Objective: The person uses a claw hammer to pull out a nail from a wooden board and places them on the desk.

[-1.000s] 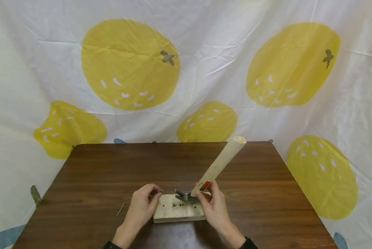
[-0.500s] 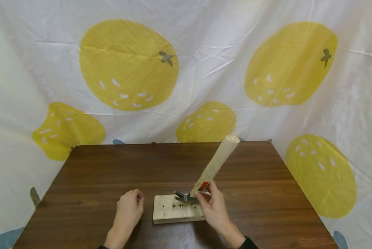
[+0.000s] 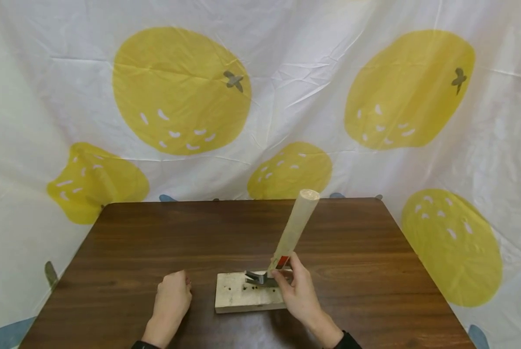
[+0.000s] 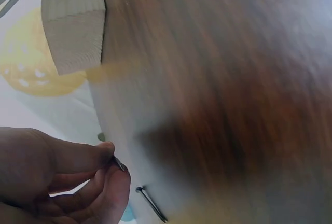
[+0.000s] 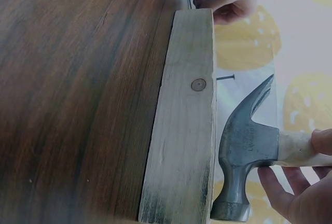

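My right hand [image 3: 301, 295] grips a claw hammer [image 3: 296, 228] low on its wooden handle, close to the head. The hammer's steel head [image 5: 249, 141] rests on top of a pale wooden block [image 3: 243, 304], handle slanting up. In the right wrist view a nail [image 5: 225, 78] stands partly driven in the block, near the claw. Left of the block, my left hand [image 3: 170, 300] is low over the table. Its thumb and finger pinch a small metal nail [image 4: 120, 165], mostly hidden by the fingertips. Another nail [image 4: 151, 205] lies on the table beside those fingers.
The dark brown wooden table [image 3: 177, 228] lies under everything. Several small dark holes run along the block's top. A white cloth with yellow fruit prints [image 3: 181, 92] hangs behind and around the table.
My left hand has drawn away leftward from the block's left end, over the spot where the loose nail lay. The hammer handle has tilted left, more upright; my right hand stays at the block.
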A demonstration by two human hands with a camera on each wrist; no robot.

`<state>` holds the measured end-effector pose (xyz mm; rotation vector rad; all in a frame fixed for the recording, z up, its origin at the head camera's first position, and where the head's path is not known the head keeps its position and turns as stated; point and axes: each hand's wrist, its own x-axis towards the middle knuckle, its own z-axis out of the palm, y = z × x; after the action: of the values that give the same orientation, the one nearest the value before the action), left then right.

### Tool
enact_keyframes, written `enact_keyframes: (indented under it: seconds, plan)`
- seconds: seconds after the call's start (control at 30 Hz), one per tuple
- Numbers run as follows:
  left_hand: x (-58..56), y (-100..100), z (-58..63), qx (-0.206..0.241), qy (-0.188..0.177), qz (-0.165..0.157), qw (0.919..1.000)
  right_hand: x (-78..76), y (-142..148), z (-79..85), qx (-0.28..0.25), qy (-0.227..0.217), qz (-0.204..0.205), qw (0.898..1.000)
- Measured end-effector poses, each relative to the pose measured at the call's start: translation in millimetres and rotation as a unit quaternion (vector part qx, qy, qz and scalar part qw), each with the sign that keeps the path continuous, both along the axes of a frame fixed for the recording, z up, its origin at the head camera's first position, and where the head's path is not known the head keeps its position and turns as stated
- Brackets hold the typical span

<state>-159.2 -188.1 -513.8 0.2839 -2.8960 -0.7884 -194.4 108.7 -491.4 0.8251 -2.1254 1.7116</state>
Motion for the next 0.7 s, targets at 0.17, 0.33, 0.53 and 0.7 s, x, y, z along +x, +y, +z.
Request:
enact_keyframes:
  seconds: [0.17, 0.33, 0.53, 0.7]
  plan:
    - [-0.5, -5.7, -5.0, -0.005, -0.031, 0.007, 0.9995, -0.1, 1.0, -1.0, 0.014, -0.025, -0.018, 0.999]
    - [-0.2, -10.0, -10.9, -0.002, -0.026, 0.006, 0.9996, 3.6, 0.3, 4.7, 0.019, -0.036, -0.029, 0.999]
    - [-0.7, -14.3, -12.1, -0.004, -0.016, 0.012, 0.9998, 13.1, -2.9, 25.7, 0.036, -0.023, -0.042, 0.998]
    - [-1.4, -17.8, -11.3, -0.012, 0.004, 0.022, 0.9997, 1.5, 2.0, 3.8, 0.046, 0.004, -0.041, 0.998]
